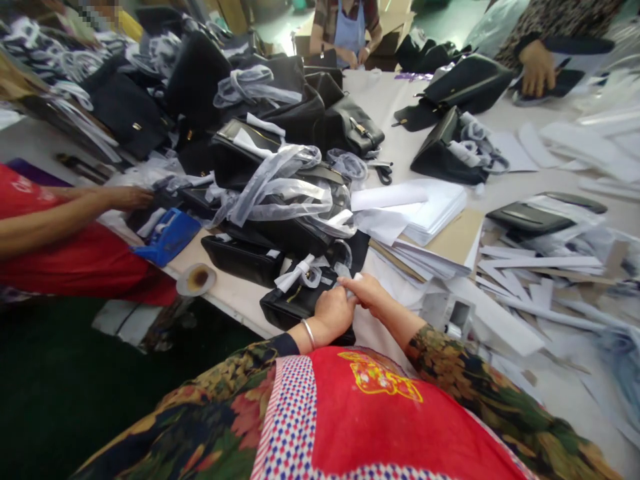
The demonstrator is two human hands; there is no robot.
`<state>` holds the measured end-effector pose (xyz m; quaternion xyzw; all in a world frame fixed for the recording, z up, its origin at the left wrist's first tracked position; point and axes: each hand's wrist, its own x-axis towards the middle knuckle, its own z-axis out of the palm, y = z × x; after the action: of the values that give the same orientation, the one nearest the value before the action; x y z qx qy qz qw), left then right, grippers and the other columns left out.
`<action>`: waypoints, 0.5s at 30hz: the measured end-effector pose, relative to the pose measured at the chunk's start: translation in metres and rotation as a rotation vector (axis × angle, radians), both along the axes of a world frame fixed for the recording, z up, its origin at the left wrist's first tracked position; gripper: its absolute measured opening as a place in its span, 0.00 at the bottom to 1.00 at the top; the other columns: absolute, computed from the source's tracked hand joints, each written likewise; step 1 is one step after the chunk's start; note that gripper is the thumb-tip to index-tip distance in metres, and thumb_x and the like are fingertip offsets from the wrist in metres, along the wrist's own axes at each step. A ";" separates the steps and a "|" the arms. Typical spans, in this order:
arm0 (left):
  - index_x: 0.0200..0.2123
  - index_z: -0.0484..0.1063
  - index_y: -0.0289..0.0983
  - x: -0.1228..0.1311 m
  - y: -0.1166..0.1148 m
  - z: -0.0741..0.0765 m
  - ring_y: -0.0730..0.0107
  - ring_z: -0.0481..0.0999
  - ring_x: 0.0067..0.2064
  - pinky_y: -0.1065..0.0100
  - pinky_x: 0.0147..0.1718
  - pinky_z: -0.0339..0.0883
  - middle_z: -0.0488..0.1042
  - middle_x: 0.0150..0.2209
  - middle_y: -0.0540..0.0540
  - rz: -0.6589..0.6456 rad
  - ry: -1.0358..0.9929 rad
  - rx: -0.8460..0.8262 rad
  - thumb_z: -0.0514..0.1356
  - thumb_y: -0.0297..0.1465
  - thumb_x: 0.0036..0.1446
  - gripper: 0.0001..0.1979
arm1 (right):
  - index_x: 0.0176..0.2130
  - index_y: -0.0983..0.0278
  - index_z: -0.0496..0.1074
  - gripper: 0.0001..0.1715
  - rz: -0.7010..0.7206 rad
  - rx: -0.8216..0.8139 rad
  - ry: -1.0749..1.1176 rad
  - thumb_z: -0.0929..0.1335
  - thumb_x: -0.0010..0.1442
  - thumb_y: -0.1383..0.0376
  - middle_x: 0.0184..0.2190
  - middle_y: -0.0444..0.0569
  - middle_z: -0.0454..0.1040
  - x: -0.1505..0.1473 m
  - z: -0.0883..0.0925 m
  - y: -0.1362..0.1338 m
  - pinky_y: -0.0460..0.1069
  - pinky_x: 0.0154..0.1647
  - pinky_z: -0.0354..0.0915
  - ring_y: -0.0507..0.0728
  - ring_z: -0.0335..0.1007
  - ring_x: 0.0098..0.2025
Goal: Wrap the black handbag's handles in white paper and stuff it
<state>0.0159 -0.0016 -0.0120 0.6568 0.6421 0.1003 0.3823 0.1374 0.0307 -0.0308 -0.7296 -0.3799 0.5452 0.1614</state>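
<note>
Left hand [334, 315]: curled; white wrapping [343, 270] is gripped.
Right hand [367, 291]: the same wrapping is pinched, against the left hand.
Black bag [286, 305]: laid near the table [234, 293] edge, partly hidden by the left hand.
White papers [440, 208]: stacked beyond the right hand.

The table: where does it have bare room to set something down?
Bare tabletop shows between the bag heap and the separate bag with wrapped straps, beyond the white papers. A narrow edge strip runs beside the pale roll. Crowded: the heap, paper strips, and around the left hand and right hand.
</note>
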 end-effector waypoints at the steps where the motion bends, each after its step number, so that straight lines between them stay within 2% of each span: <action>1: 0.43 0.76 0.31 0.000 0.000 0.002 0.44 0.80 0.43 0.54 0.46 0.69 0.80 0.38 0.31 -0.058 0.082 -0.016 0.60 0.40 0.63 0.17 | 0.38 0.67 0.73 0.22 -0.015 0.001 -0.042 0.75 0.54 0.52 0.23 0.47 0.73 -0.004 -0.001 0.004 0.45 0.20 0.57 0.53 0.68 0.25; 4: 0.51 0.72 0.27 -0.003 0.003 0.007 0.43 0.80 0.47 0.52 0.47 0.71 0.79 0.45 0.28 -0.154 0.200 -0.061 0.54 0.40 0.68 0.22 | 0.37 0.67 0.74 0.12 0.009 0.038 -0.106 0.73 0.54 0.62 0.28 0.49 0.76 -0.015 -0.007 0.012 0.45 0.24 0.60 0.54 0.72 0.29; 7: 0.51 0.71 0.27 -0.006 0.006 0.005 0.45 0.80 0.50 0.55 0.48 0.71 0.79 0.48 0.27 -0.184 0.142 -0.121 0.53 0.38 0.68 0.20 | 0.37 0.66 0.74 0.08 0.032 0.033 -0.141 0.71 0.53 0.67 0.32 0.52 0.78 -0.016 -0.015 0.012 0.45 0.26 0.61 0.56 0.74 0.33; 10: 0.49 0.72 0.27 -0.006 0.005 -0.001 0.43 0.79 0.51 0.54 0.50 0.71 0.78 0.48 0.26 -0.168 0.041 -0.181 0.55 0.37 0.67 0.18 | 0.33 0.65 0.74 0.07 0.064 0.020 -0.146 0.70 0.55 0.63 0.29 0.53 0.77 -0.006 -0.019 0.008 0.47 0.26 0.62 0.58 0.75 0.33; 12: 0.48 0.73 0.27 -0.006 0.002 -0.002 0.43 0.78 0.52 0.52 0.50 0.70 0.78 0.48 0.25 -0.114 -0.023 -0.197 0.57 0.37 0.66 0.18 | 0.29 0.64 0.73 0.10 0.088 0.039 -0.131 0.71 0.55 0.59 0.25 0.52 0.75 -0.003 -0.015 0.010 0.49 0.26 0.64 0.60 0.75 0.32; 15: 0.47 0.74 0.31 -0.020 0.008 0.006 0.49 0.78 0.50 0.54 0.51 0.71 0.78 0.48 0.30 0.030 -0.238 -0.185 0.60 0.35 0.65 0.14 | 0.29 0.61 0.74 0.16 0.142 0.160 -0.024 0.71 0.54 0.51 0.23 0.52 0.73 -0.023 0.003 0.036 0.54 0.24 0.67 0.64 0.76 0.31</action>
<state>-0.0046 0.0065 -0.0057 0.5925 0.6086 0.1238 0.5130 0.1148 0.0670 -0.0282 -0.6921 -0.4746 0.5146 0.1755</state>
